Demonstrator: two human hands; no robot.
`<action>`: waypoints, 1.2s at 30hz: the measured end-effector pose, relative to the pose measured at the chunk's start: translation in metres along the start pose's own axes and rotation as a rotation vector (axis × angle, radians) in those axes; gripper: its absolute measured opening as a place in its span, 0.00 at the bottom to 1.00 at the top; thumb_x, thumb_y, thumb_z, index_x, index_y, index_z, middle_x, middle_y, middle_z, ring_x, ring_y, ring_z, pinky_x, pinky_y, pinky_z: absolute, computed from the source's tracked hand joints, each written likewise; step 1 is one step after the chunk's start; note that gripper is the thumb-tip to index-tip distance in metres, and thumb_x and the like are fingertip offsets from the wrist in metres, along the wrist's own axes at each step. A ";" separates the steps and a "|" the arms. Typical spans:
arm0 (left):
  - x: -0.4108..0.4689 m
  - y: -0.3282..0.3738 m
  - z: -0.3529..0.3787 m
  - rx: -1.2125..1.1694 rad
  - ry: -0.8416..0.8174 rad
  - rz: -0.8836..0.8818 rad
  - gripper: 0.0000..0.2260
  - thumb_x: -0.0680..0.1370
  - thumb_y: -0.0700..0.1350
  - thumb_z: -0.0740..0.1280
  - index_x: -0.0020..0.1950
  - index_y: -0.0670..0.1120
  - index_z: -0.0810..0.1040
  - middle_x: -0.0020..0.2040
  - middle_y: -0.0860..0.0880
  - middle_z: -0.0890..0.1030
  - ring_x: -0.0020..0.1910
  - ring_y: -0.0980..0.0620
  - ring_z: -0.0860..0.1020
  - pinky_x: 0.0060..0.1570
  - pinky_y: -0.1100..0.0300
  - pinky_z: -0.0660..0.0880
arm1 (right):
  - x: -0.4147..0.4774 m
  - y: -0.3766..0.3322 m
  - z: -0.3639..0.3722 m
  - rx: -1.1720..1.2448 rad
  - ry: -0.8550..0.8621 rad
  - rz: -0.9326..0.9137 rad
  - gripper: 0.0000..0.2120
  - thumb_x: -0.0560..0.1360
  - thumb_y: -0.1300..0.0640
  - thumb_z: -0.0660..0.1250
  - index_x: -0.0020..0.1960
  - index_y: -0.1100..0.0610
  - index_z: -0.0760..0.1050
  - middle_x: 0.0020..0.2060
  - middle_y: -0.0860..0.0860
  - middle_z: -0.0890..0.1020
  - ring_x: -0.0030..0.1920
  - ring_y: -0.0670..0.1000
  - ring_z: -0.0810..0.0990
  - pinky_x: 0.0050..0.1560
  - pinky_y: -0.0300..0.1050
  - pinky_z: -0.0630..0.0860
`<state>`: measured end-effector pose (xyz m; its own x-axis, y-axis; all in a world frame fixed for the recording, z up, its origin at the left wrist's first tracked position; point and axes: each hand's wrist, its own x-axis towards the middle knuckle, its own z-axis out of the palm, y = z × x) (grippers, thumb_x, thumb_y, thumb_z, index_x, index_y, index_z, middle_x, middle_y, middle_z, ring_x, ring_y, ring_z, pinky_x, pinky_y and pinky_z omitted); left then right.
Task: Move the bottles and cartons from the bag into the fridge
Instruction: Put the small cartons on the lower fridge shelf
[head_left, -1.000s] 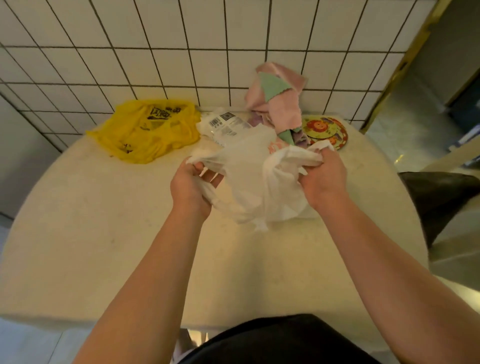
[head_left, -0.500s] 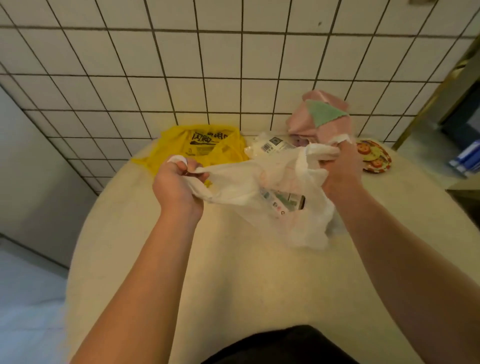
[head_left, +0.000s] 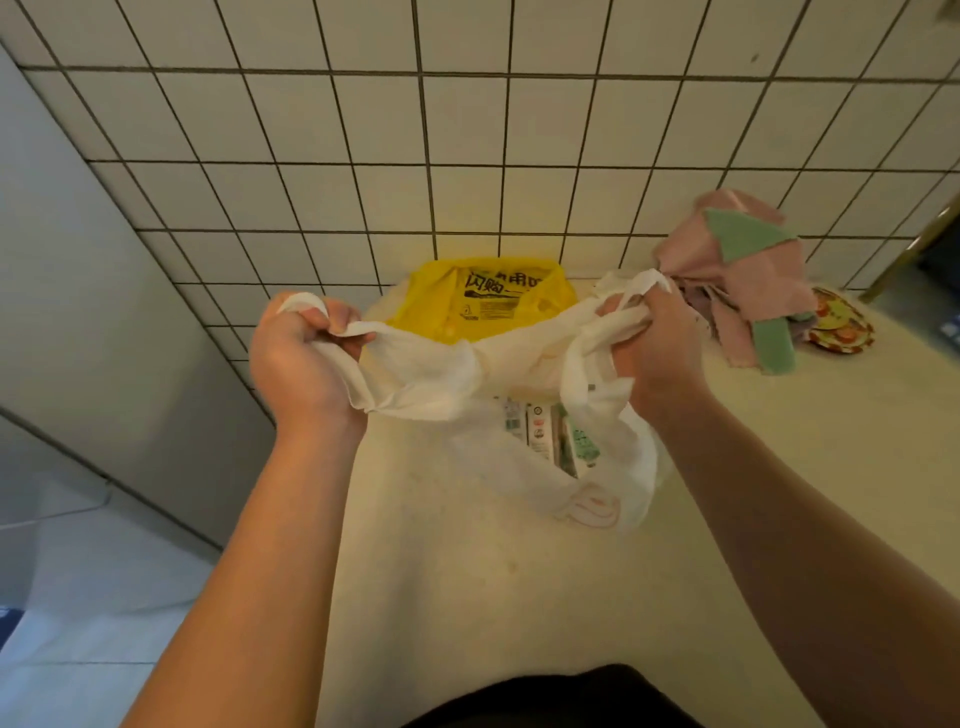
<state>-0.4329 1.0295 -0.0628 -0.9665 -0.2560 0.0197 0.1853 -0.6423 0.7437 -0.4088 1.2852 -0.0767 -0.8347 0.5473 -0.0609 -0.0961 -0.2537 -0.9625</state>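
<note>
A thin white plastic bag hangs over the round cream table, held up and stretched between both hands. My left hand grips the bag's left handle in a fist. My right hand grips the right handle, fingers curled round the bunched plastic. Through the plastic I see cartons with green and white labels lying side by side in the bag's lower right part. No bottle shows plainly, and the fridge is out of sight.
A yellow printed plastic bag lies at the table's back by the tiled wall. A pink and green cloth bundle sits back right, beside a colourful round plate. A grey panel stands left of the table.
Both hands have lifted the white bag and pulled its handles further apart. The view has swung left and up, so the table's left edge and the grey panel now show.
</note>
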 end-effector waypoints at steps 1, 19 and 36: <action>0.001 -0.001 -0.003 0.024 -0.030 0.003 0.13 0.68 0.34 0.53 0.28 0.47 0.68 0.30 0.47 0.66 0.31 0.49 0.65 0.32 0.58 0.63 | -0.004 0.003 0.004 -0.007 -0.018 0.000 0.11 0.77 0.64 0.56 0.38 0.58 0.72 0.32 0.52 0.75 0.33 0.46 0.75 0.40 0.39 0.75; -0.034 -0.078 -0.075 1.898 -0.894 -0.362 0.39 0.60 0.71 0.74 0.65 0.57 0.69 0.57 0.52 0.77 0.50 0.51 0.75 0.45 0.55 0.73 | -0.057 0.064 -0.075 -1.538 -0.301 -0.138 0.37 0.65 0.26 0.66 0.67 0.46 0.67 0.54 0.46 0.79 0.52 0.52 0.78 0.54 0.50 0.72; -0.012 -0.067 -0.063 1.087 -0.190 -0.021 0.08 0.75 0.31 0.55 0.46 0.43 0.69 0.38 0.51 0.72 0.36 0.55 0.69 0.35 0.56 0.66 | -0.052 0.061 -0.047 -0.863 -0.092 -0.208 0.08 0.75 0.68 0.61 0.41 0.56 0.70 0.35 0.52 0.75 0.36 0.50 0.69 0.35 0.44 0.67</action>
<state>-0.4222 1.0305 -0.1549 -0.9965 -0.0769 0.0335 0.0039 0.3565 0.9343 -0.3453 1.2788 -0.1449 -0.8898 0.4395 0.1230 0.1598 0.5526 -0.8180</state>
